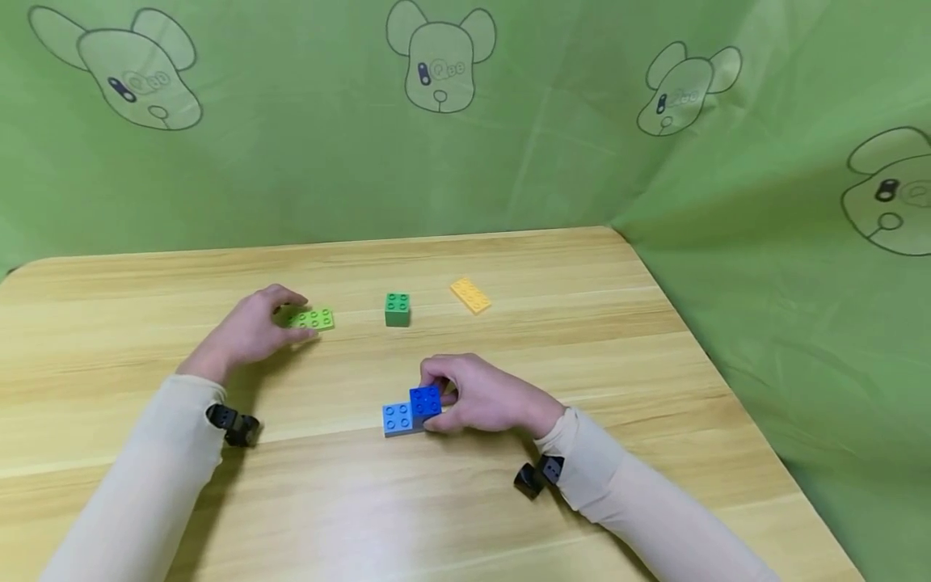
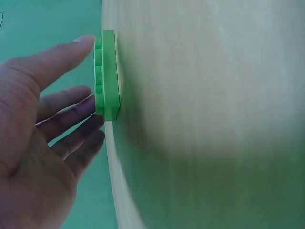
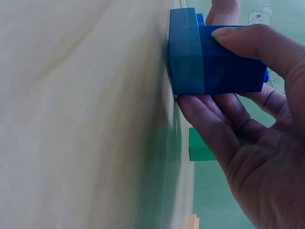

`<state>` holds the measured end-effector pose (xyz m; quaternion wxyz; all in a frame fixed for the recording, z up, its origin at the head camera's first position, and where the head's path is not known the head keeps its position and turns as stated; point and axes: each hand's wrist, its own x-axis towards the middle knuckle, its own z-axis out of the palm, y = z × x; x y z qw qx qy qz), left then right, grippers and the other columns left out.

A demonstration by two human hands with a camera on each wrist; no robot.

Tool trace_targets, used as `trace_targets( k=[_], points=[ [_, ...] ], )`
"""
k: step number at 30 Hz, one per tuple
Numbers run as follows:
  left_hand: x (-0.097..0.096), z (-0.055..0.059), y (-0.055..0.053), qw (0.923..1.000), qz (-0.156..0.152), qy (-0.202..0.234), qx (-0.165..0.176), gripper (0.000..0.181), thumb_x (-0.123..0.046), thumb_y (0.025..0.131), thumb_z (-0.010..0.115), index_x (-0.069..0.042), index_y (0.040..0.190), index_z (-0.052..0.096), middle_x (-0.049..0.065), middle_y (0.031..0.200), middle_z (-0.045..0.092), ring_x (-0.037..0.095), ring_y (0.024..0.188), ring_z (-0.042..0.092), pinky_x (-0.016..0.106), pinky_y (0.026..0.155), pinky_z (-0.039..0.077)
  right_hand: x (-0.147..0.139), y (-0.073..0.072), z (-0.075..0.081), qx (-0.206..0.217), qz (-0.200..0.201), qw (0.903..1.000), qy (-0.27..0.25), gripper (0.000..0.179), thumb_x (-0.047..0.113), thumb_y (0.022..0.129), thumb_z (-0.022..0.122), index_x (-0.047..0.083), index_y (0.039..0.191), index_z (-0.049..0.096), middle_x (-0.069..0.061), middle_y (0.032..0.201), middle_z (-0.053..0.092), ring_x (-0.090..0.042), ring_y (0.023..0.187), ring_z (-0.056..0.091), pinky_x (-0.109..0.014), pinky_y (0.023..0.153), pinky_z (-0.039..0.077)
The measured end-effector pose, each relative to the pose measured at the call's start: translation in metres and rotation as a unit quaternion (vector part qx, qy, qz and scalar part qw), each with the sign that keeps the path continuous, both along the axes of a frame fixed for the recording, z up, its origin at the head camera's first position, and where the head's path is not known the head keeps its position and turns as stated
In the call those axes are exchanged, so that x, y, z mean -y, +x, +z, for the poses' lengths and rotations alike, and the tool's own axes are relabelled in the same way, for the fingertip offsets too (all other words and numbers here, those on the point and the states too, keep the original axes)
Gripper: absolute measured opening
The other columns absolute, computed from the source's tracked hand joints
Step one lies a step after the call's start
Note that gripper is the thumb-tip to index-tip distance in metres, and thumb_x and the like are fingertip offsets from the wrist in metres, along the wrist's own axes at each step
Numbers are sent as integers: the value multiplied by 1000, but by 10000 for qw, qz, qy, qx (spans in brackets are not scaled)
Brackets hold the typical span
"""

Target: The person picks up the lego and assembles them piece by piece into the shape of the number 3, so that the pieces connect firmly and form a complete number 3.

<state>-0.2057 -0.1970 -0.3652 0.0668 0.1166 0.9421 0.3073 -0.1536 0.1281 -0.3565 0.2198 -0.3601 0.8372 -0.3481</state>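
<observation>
My right hand (image 1: 490, 394) grips a dark blue building brick (image 1: 425, 402), which sits on the right half of a light blue brick (image 1: 397, 419). In the right wrist view, the thumb presses the side of the dark blue brick (image 3: 233, 59), and fingers reach beneath and behind it; the light blue brick (image 3: 186, 52) meets its base. Farther left, my left hand (image 1: 250, 327) spreads thumb and fingers around a flat lime green brick (image 1: 316, 319) lying on the table. The left wrist view shows the thumb close to its studs, with the fingers loosely bent; contact is unclear.
A dark green brick (image 1: 397, 310) stands on the wooden table (image 1: 327, 501) between and beyond the hands. A flat yellow-orange brick (image 1: 470, 296) lies farther right. Green printed cloth (image 1: 305, 162) hangs behind the table and along its right side.
</observation>
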Motion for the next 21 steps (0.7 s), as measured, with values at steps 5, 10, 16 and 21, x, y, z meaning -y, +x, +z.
trace_targets(
  k=[5, 10, 16, 21],
  points=[
    [-2, -1, 1, 10000, -39, -11, -48, 54, -23, 75, 73, 3, 118, 52, 17, 112, 49, 33, 98, 47, 49, 88, 37, 1, 0, 0, 22, -12, 10000, -11, 28, 23, 71, 76, 20, 84, 51, 4, 81, 53, -17, 71, 49, -22, 52, 39],
    [-2, -3, 0, 9998, -86, -122, -113, 46, -14, 76, 71, 5, 114, 55, 16, 105, 49, 31, 92, 48, 47, 85, 40, 2, 0, 1, -14, -8, 10000, 47, 29, 23, 71, 76, 19, 84, 51, 4, 80, 52, -17, 71, 49, -22, 53, 39],
    [-2, -3, -1, 9995, -95, -234, -170, 40, -12, 77, 70, 5, 111, 57, 16, 103, 51, 31, 91, 49, 47, 84, 40, 2, 0, 2, 59, -37, 9999, 77, 28, 23, 72, 76, 19, 84, 51, 4, 81, 53, -17, 73, 50, -22, 54, 40],
    [-2, -1, 0, 9997, -65, -245, -63, 42, -17, 78, 70, 5, 111, 57, 20, 106, 53, 33, 94, 50, 49, 86, 39, 2, 0, 0, 88, -40, 10000, 23, 28, 23, 72, 76, 19, 84, 51, 4, 82, 54, -17, 75, 51, -23, 56, 42]
  ],
)
